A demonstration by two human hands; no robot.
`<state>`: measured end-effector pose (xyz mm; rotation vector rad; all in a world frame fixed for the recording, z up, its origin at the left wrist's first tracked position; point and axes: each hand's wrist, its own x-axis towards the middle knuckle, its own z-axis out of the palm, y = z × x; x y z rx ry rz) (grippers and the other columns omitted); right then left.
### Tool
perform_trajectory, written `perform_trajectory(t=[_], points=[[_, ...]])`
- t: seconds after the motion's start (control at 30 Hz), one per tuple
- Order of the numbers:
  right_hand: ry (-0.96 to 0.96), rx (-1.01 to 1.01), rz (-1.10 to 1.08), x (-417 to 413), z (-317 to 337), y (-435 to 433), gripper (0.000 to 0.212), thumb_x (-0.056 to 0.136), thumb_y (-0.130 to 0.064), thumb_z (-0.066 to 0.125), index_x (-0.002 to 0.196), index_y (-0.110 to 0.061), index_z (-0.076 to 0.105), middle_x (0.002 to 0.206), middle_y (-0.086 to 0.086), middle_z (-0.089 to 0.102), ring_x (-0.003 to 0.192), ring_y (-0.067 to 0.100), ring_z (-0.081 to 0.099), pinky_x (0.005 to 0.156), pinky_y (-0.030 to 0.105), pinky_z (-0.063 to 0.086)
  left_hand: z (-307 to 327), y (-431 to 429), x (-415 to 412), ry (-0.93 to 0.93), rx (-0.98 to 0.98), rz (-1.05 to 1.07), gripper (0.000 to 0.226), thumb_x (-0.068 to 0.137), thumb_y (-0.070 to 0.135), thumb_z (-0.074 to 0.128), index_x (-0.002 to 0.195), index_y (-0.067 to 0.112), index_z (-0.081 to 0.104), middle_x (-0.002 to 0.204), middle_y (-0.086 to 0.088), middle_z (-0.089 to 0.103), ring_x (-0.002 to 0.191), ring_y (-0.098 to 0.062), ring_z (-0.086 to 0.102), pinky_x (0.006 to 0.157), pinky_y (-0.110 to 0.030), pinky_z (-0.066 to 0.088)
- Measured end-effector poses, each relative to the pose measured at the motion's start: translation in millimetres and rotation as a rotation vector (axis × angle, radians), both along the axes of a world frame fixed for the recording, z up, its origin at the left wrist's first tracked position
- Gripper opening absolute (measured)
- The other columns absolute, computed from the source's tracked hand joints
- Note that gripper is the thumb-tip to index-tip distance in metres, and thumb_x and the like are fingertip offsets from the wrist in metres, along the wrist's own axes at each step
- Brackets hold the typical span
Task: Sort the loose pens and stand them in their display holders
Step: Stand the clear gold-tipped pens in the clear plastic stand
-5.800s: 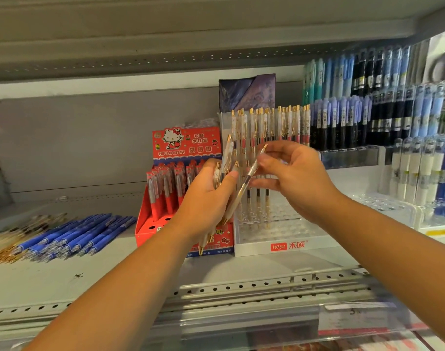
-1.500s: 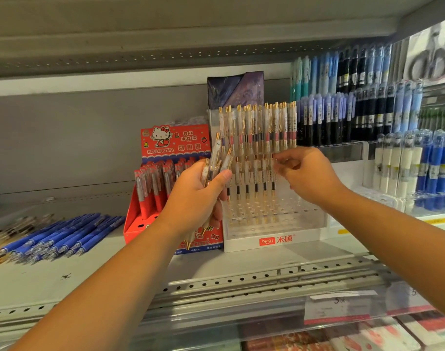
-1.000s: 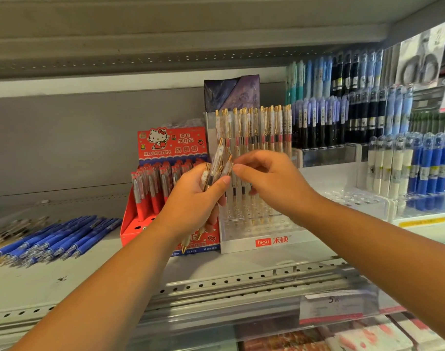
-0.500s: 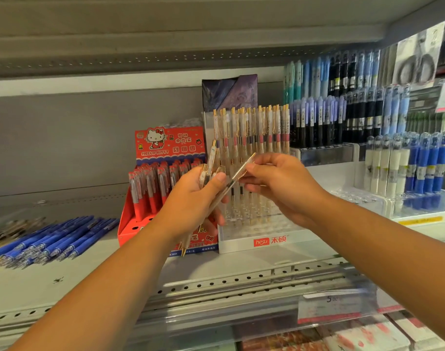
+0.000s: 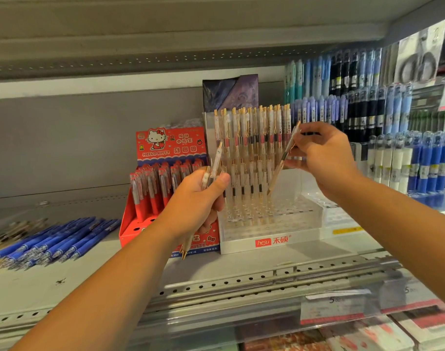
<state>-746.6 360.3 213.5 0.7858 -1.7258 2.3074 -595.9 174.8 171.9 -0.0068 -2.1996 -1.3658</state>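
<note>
Presently: right hand (image 5: 322, 158) pinches one gold-tipped pen (image 5: 283, 158), tilted, tip down over the white holder (image 5: 269, 234) | left hand (image 5: 198, 198) grips a small bundle of like pens (image 5: 216, 160) just left of the holder | loose blue pens (image 5: 57, 241) lie well left of the holder

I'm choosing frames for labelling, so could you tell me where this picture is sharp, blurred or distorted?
Head view, centre: the clear pen holder and Hello Kitty box are fairly sharp. Head view, left edge: the loose blue pens smear. Head view, bottom: the perforated shelf rail runs skewed from wide-angle distortion, and the price tag is hazy behind its shiny cover. Lighting is even, with soft shadows.
</note>
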Motion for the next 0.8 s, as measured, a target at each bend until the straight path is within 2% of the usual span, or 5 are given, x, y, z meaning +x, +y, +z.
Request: perform_trajectory(t=[0.3,0.4,0.5,0.67,0.8], points=[[0.208,0.208,-0.087,-9.0,-10.9,-3.8,0.019,0.095,-0.001,0.058,0.105,-0.017,0.062,0.094,0.013,0.066,0.075,0.019,0.067,0.058,0.026,0.060,1.3,0.1,2.2,0.006,0.070,-0.088,0.019,0.096,0.029,0.049,0.087,0.013,0.046,0.062,-0.008,0.050,0.040,-0.017,0.037,0.036,-0.023,0.030],[0.235,0.296,-0.095,-7.9,-12.8,-5.2,0.019,0.095,-0.003,0.059,0.105,-0.019,0.062,0.096,0.013,0.068,0.081,0.024,0.069,0.063,0.033,0.062,0.2,1.4,1.5,0.003,0.013,-0.033,0.017,0.102,0.024,0.048,0.089,0.013,0.047,0.060,-0.007,0.051,0.041,-0.019,0.039,0.037,-0.024,0.033],[0.256,0.402,-0.077,-7.3,-15.5,-7.3,0.018,0.095,-0.003,0.060,0.104,-0.018,0.062,0.092,0.008,0.070,0.078,0.021,0.070,0.065,0.035,0.062,-0.7,2.5,1.2,-0.001,-0.054,-0.008,0.019,0.103,0.027,0.049,0.089,0.014,0.050,0.056,-0.001,0.054,0.041,-0.017,0.044,0.039,-0.027,0.039],[0.217,0.474,-0.058,-8.3,-17.7,-7.8,0.014,0.094,-0.004,0.062,0.105,-0.013,0.063,0.092,0.006,0.069,0.067,0.014,0.066,0.065,0.029,0.059,0.0,3.2,0.5,-0.007,-0.087,0.005,0.019,0.103,0.028,0.049,0.092,0.012,0.052,0.062,0.000,0.061,0.043,-0.016,0.052,0.041,-0.027,0.044],[0.185,0.455,-0.052,-5.7,-14.5,-7.2,0.014,0.093,-0.002,0.061,0.107,-0.004,0.062,0.094,0.011,0.067,0.066,0.010,0.064,0.048,0.014,0.052,1.0,4.5,-0.6,-0.035,0.036,-0.057,0.015,0.102,0.023,0.051,0.104,0.008,0.052,0.071,-0.006,0.065,0.051,-0.023,0.059,0.042,-0.031,0.050]])
